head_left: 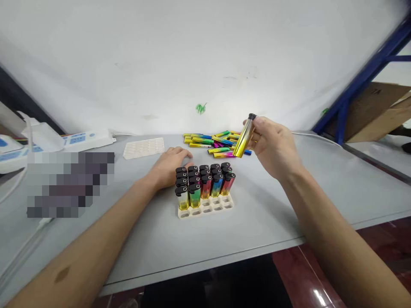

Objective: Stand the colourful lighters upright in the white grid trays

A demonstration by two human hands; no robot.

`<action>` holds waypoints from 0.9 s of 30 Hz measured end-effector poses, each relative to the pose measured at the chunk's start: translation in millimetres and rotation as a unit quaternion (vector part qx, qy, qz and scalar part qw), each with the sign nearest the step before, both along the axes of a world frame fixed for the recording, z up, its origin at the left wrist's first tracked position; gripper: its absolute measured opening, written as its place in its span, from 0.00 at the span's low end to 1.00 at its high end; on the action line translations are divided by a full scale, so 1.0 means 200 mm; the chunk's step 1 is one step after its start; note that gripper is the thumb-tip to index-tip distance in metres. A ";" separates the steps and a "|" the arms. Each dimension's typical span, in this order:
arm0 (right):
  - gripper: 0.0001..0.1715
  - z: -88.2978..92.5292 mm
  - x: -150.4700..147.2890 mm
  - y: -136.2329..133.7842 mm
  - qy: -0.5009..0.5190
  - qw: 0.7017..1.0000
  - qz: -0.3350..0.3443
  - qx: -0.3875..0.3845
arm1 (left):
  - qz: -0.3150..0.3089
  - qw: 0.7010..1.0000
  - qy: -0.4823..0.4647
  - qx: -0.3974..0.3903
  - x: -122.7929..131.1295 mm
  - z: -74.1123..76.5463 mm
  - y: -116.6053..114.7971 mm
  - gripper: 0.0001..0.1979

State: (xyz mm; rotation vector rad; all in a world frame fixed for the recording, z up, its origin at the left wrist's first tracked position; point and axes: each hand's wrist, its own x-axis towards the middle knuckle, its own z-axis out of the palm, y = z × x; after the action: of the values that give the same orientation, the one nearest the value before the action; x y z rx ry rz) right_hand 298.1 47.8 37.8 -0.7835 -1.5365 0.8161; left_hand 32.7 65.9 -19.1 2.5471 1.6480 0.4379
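My right hand (272,143) is raised over the table, fingers closed on a yellow lighter (244,137) with a black cap, tilted with the cap up. Below it stands a white tray (221,205) holding several upright lighters (205,182) with black caps; its front slots show bare. My left hand (168,164) rests on the table against the tray's left rear side, fingers curled loosely and partly hidden behind the lighters. A pile of loose coloured lighters (213,143) lies flat behind the tray.
A second white tray (144,147) lies at the back left. White power strips and boxes (80,139) sit at the far left beside a blurred patch. A blue frame (359,81) and cardboard box stand at the right. The table edge runs close in front.
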 end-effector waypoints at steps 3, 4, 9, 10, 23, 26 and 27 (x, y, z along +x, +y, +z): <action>0.13 0.01 -0.03 -0.06 -0.008 0.998 0.057 0.036 | 0.000 1.000 0.006 0.001 0.01 0.01 -0.01 0.20; 0.10 0.01 -0.05 -0.09 -0.021 0.995 0.080 0.047 | 0.000 1.000 0.007 0.001 0.01 0.02 -0.01 0.19; 0.04 0.00 -0.13 -0.21 -0.157 0.970 0.150 0.110 | -0.012 1.000 0.010 0.003 0.01 0.03 -0.01 0.19; 0.05 0.00 -0.15 -0.22 -0.190 0.963 0.147 0.125 | -0.014 1.000 0.010 0.003 0.01 0.03 -0.01 0.19; 0.09 -0.01 -0.15 -0.23 -0.310 0.929 0.137 0.147 | -0.005 1.000 -0.002 0.006 0.00 0.00 0.00 0.17; 0.10 -0.01 -0.14 -0.23 -0.314 0.927 0.146 0.144 | -0.008 1.000 -0.001 0.009 -0.01 0.00 0.00 0.19; 0.10 -0.01 -0.15 -0.24 -0.315 0.926 0.149 0.145 | -0.007 1.000 0.000 0.008 -0.01 0.00 0.00 0.19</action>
State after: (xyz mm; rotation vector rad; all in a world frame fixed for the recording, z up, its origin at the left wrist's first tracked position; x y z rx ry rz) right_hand 268.9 0.6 35.4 -0.6251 -2.3359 0.5479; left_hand 31.3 65.7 -18.9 2.5675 1.6334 0.4505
